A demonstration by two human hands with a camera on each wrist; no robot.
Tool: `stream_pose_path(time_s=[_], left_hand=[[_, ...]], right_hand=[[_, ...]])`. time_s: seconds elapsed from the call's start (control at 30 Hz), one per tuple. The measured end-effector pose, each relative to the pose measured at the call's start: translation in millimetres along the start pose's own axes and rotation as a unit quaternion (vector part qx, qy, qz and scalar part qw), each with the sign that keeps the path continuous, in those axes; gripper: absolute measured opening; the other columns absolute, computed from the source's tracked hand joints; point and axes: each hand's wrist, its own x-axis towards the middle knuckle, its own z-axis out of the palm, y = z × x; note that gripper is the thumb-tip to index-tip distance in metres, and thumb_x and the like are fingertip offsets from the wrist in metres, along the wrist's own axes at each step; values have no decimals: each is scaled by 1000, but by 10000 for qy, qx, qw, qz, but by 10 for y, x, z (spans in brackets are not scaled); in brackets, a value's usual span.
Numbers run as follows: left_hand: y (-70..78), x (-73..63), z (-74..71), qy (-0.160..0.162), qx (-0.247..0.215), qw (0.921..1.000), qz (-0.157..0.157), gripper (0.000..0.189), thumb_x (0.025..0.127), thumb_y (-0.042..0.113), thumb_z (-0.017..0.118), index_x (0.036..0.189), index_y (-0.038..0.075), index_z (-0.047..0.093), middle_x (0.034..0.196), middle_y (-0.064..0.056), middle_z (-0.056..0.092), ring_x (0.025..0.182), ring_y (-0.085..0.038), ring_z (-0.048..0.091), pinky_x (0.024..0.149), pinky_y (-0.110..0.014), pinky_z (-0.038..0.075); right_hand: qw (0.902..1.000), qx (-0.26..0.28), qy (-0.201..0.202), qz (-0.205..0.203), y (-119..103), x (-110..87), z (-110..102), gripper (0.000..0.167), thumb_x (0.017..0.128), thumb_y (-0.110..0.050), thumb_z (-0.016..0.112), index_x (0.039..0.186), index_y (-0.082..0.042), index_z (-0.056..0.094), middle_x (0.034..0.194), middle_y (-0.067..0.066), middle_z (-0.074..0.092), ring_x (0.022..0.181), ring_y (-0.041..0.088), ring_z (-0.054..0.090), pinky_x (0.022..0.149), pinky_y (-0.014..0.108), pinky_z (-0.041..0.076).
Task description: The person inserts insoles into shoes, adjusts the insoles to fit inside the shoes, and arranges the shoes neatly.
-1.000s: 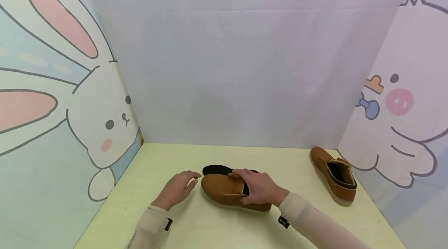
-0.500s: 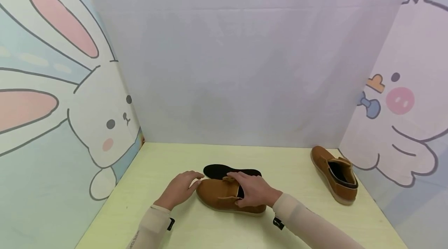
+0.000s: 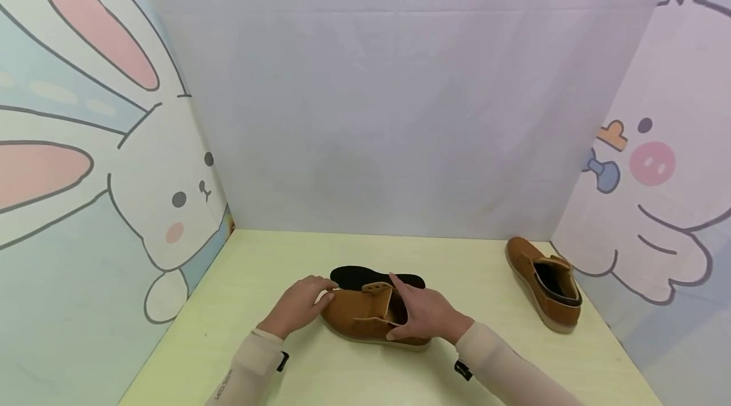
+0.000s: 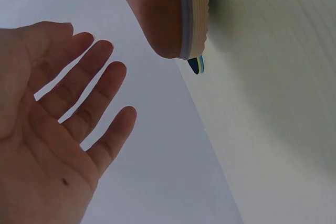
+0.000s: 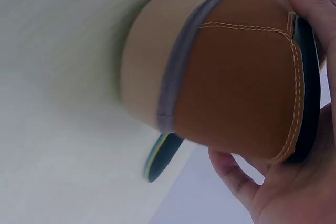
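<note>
A brown lace-up shoe (image 3: 356, 314) sits on the table in the head view, its toe to the left and its tongue flap raised. My right hand (image 3: 425, 314) holds it by the heel end, thumb on the near side of the collar and fingers across the opening. The right wrist view shows the stitched heel (image 5: 236, 77) between thumb and fingers. By the toe is my left hand (image 3: 299, 306), fingers relaxed; in the left wrist view they stand apart from the toe (image 4: 163, 30). A black insole (image 3: 351, 276) lies just behind the shoe, partly hidden by it.
A second brown shoe (image 3: 545, 285) stands at the table's right edge, toe pointing to the back. Cartoon-printed panels (image 3: 183, 222) flank the pale table (image 3: 274, 250), and a plain grey sheet (image 3: 388, 127) closes off the back.
The shoe has shifted slightly left and toward me, uncovering more of the insole. My right hand has let go of the tongue flap, which now stands up. My left hand has edged right.
</note>
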Motion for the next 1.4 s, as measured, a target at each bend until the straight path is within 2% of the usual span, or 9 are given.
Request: stream_pose_path(time_s=[0.13,0.23,0.4,0.53,0.7,0.83,1.13,1.3,1.4], left_hand=[[100,90,23,-75,140,9996,236,22,101,20,66,119,11,73,109,1,71,98,-16,65,85,-37,56],[231,186,33,-56,228,9990,387,22,102,24,64,119,13,73,106,2,70,93,-13,64,80,-35,56],[498,349,100,3,121,9978,658,28,107,34,55,123,17,71,105,6,70,86,-6,63,76,-31,56],[648,416,139,-389,15,9934,1079,38,109,41,44,132,21,66,113,6,70,95,-7,65,82,-31,56],[719,467,168,-998,151,9847,1422,46,108,48,41,132,22,69,118,7,69,99,-8,66,85,-29,55],[730,501,204,-991,132,9831,1533,42,107,49,43,121,21,72,100,13,68,80,0,61,72,-21,53],[734,511,143,-407,627,9943,760,22,100,33,65,83,23,56,56,17,41,45,2,38,42,-18,32],[672,479,110,-404,211,9974,554,1,100,17,61,100,18,62,54,15,41,42,0,36,41,-19,31],[609,450,101,-412,53,9981,448,11,101,15,58,110,16,65,54,14,41,40,0,32,40,-19,29]], right_hand=[[9997,103,188,139,98,-118,43,115,74,-75,74,159,-9,32,145,14,55,84,21,68,83,48,55],[9992,197,317,121,136,-156,67,107,76,-71,75,155,-9,40,140,11,58,103,28,67,87,49,54],[9985,327,427,93,137,-166,107,100,78,-65,78,152,-6,44,133,9,62,104,25,66,85,45,54],[9984,411,373,78,129,-163,126,101,79,-65,78,152,-5,43,134,9,62,103,24,67,84,43,55],[9983,458,349,49,121,-155,128,100,79,-63,79,153,-5,43,137,9,60,108,25,66,87,45,55],[9981,514,331,97,120,-162,132,99,80,-61,79,153,-6,43,138,8,60,110,25,65,88,45,55],[9980,544,291,127,135,-188,133,101,79,-64,79,154,-7,42,136,8,60,109,23,65,87,43,55],[9971,699,226,216,153,-207,132,100,79,-62,79,154,-7,42,141,9,57,119,27,61,93,47,53],[9960,837,201,249,163,-209,133,99,80,-60,80,154,-7,42,141,9,57,120,27,60,94,46,53]])
